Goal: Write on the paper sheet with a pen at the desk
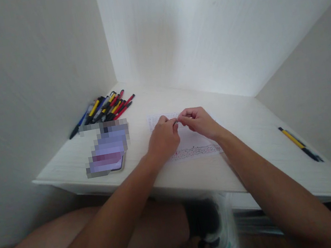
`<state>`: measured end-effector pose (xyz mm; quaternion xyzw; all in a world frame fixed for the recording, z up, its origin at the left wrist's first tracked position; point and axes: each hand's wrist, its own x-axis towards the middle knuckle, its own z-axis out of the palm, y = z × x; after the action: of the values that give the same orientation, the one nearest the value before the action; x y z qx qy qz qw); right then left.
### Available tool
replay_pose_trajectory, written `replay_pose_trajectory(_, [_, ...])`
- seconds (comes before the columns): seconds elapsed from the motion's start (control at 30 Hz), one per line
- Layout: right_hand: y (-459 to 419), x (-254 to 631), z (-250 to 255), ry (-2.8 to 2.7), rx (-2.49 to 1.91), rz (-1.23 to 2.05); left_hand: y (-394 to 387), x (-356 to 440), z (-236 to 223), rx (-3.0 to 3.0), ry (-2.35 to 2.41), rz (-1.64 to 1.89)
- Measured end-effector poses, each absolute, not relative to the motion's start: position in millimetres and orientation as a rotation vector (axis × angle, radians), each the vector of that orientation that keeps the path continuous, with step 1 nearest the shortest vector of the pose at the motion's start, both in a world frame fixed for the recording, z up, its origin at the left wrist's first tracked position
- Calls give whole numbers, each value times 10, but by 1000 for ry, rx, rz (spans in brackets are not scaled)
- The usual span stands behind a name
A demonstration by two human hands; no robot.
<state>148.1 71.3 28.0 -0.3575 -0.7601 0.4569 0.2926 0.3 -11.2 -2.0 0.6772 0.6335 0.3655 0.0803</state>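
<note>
Above a sheet of paper on the white desk, my two hands meet at the fingertips. My left hand is closed, thumb and fingers pinched around a small dark thing, mostly hidden, whose kind I cannot make out. My right hand pinches at the same spot from the other side, its fingers curled; what it grips is too small to tell. Dense rows of dark and reddish marks run along the paper's near edge, and faint writing shows at its far left.
Several pens in black, yellow, red and blue lie heaped by the left wall. Nearer stands out a phone, its screen pixelated. One yellow and black pen lies at the right. Walls enclose the desk at the left, back and right.
</note>
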Motion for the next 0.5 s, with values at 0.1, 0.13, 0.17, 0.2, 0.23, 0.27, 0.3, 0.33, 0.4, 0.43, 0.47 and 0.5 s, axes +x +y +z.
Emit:
replay_pose_trajectory(0.1, [703, 1476, 276, -1981, -950, 1280, -119, 9, -6, 2020, 1875, 1172])
replay_pose_trajectory(0.13, [701, 1471, 281, -1943, -947, 1313, -119, 8, 0, 2014, 1870, 1199])
replay_pose_trajectory(0.17, [701, 1467, 291, -1890, -945, 1350, -118, 5, 6, 2005, 1871, 1226])
replay_pose_trajectory(0.2, [703, 1462, 304, -1823, -945, 1397, -115, 1, 10, 1993, 1874, 1251])
replay_pose_trajectory(0.23, [708, 1459, 321, -1744, -945, 1451, -112, -4, 12, 1984, 1874, 1270])
replay_pose_trajectory(0.27, [714, 1458, 342, -1655, -941, 1510, -107, -6, 11, 1980, 1874, 1279])
replay_pose_trajectory(0.3, [721, 1459, 364, -1562, -933, 1567, -104, -6, 8, 1980, 1873, 1278])
replay_pose_trajectory(0.33, [728, 1461, 388, -1475, -919, 1620, -101, -3, 3, 1984, 1870, 1269])
replay_pose_trajectory(0.4, [736, 1467, 435, -1329, -875, 1701, -101, 17, -11, 2002, 1846, 1238])
replay_pose_trajectory(0.43, [734, 1467, 455, -1272, -850, 1728, -104, 33, -18, 2002, 1834, 1228])
replay_pose_trajectory(0.47, [728, 1464, 471, -1226, -825, 1751, -109, 52, -23, 2001, 1819, 1223])
replay_pose_trajectory(0.5, [717, 1458, 483, -1190, -799, 1771, -116, 72, -27, 2001, 1802, 1218])
